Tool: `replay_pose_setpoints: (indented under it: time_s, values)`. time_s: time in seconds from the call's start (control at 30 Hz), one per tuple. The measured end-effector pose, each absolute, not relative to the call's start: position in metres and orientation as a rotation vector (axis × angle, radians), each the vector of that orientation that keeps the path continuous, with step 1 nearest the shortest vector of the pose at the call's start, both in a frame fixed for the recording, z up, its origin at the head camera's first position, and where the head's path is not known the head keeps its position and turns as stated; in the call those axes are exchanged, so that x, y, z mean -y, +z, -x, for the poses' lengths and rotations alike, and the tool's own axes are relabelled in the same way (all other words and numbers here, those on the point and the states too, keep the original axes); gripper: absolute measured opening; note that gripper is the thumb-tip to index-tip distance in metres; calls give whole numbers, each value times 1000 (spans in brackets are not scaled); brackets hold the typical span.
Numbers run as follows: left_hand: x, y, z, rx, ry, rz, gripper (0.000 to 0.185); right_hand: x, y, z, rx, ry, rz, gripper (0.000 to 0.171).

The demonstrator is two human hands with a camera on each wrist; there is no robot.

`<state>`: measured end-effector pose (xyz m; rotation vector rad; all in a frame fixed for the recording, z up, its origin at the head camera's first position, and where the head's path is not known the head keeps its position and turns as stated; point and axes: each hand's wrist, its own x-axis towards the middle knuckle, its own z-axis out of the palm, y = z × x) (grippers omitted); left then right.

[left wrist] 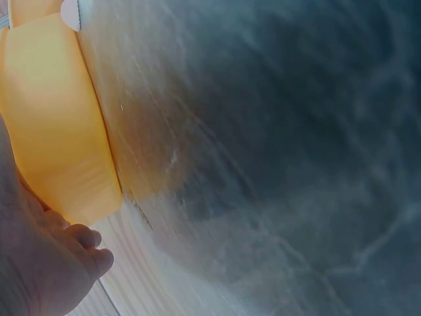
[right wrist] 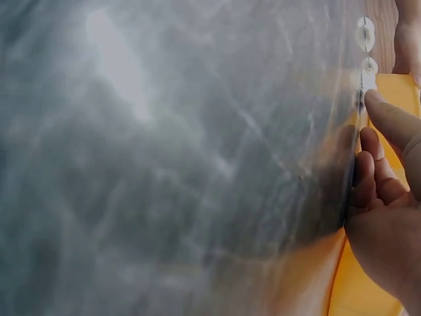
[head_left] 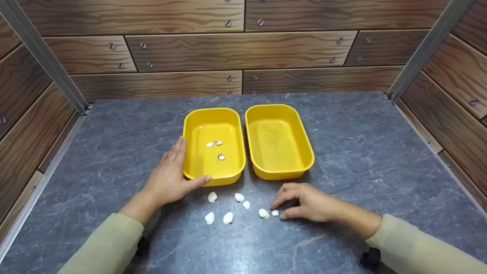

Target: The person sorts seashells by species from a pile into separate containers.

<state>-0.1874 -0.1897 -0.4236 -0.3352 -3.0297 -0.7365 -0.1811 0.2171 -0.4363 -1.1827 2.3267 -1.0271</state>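
My left hand (head_left: 169,179) lies against the left yellow box (head_left: 243,167), its straight fingers along the left side and its thumb across the near rim. Inside that box are three small shells, one of them a dark-marked shell (head_left: 221,157). Over the table, my right hand (head_left: 310,203) has its thumb and forefinger spread on either side of a small white shell (head_left: 275,213). Just left of this lies a larger white shell (head_left: 263,213). In the right wrist view, the fingertips (right wrist: 373,99) are right by the row of shells.
The right yellow box (head_left: 310,161) stands beside the left one with nothing inside. Several more white shells lie in front of the boxes, among them a shell (head_left: 228,218) near the middle. Wood-patterned walls (head_left: 239,53) enclose the grey marbled table (head_left: 125,140).
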Motion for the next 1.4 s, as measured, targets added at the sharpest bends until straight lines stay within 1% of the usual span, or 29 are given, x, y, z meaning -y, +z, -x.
replay_pose_setpoints:
  time_s: [0.27, 0.6, 1.07, 1.4]
  values:
    - [190, -424, 187, 3025, -739, 334, 132, -215, -439, 181, -2316, -1015, 1120, 27]
    - [189, -424, 187, 3019, -742, 331, 129, -213, -440, 180, -2336, -1038, 1118, 25]
    - [189, -423, 187, 3041, -726, 315, 135, -214, -443, 181, -2361, -1043, 1172, 23]
    - [189, -423, 187, 3047, -724, 310, 134, -214, -444, 182, -2367, -1033, 1169, 23]
